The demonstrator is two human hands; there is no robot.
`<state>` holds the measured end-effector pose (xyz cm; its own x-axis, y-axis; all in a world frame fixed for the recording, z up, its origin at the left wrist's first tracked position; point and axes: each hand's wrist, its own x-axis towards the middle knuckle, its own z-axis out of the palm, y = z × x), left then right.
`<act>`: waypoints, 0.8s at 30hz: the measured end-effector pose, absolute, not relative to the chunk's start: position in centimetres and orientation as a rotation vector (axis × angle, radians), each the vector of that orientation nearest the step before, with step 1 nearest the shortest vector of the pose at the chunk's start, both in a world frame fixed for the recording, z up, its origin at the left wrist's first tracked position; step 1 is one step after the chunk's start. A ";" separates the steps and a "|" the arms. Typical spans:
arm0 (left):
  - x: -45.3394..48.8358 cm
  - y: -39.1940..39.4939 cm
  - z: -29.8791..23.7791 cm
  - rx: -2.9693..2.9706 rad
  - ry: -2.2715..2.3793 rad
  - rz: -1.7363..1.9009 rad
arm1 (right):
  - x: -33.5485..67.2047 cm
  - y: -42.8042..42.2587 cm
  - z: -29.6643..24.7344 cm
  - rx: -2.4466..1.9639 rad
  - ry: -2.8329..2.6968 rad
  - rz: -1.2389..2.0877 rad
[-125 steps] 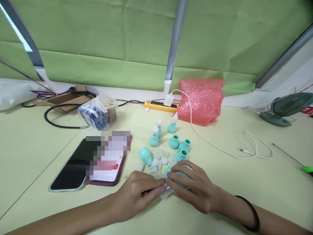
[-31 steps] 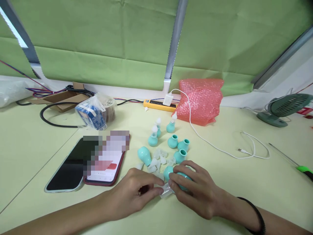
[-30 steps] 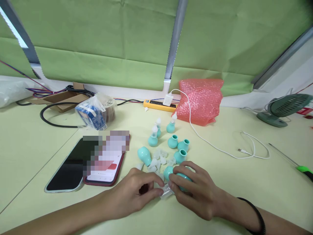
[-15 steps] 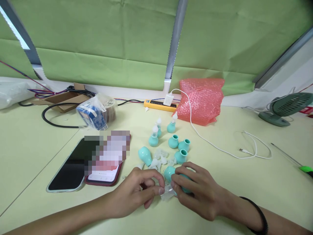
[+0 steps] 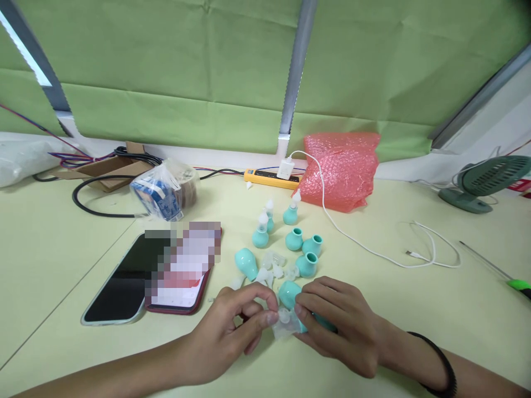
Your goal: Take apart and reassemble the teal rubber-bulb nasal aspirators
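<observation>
My left hand pinches a small translucent plastic piece between thumb and forefinger. My right hand is curled over a teal squeeze bulb, mostly covered by its fingers. Against its fingertips lies another teal squeeze bulb. Below the pinched piece, a further clear plastic part shows between the hands. Beyond them are loose translucent pieces, a tipped-over teal bulb and several upright open-necked bulbs. Farther back, teal bulbs with clear tips fitted stand upright.
Two phones, one dark and one lit, lie on the left. Behind are a bagged blue package, a yellow power strip and red bubble wrap. A white cable, screwdriver and green fan are rightward.
The small translucent piece between my hands has turned and now shows its round end. My right hand has shifted slightly right and down, exposing more of the nearby teal bulb.
</observation>
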<state>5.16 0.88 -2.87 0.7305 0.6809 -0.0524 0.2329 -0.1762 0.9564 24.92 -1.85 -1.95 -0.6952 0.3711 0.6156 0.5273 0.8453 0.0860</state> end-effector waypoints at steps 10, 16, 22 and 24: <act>4.7 0.9 -2.1 1.767 0.715 0.734 | 25.4 -1.6 -3.1 -0.659 -2.455 -0.353; 5.1 2.0 -3.4 2.200 0.611 1.171 | 25.0 -1.9 -2.9 -0.614 -2.458 -0.338; 5.4 2.7 -4.7 2.175 0.695 1.079 | 24.9 -1.8 -2.6 -0.668 -2.508 -0.332; 5.3 2.6 -4.6 2.178 0.675 1.068 | 25.0 -1.7 -2.8 -0.696 -2.500 -0.317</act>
<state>5.29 2.56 -4.63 0.5440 0.6675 0.5084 0.1722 -0.6818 0.7110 25.02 -1.66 -2.81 -0.7321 0.4134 0.5415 0.5355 0.8405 0.0823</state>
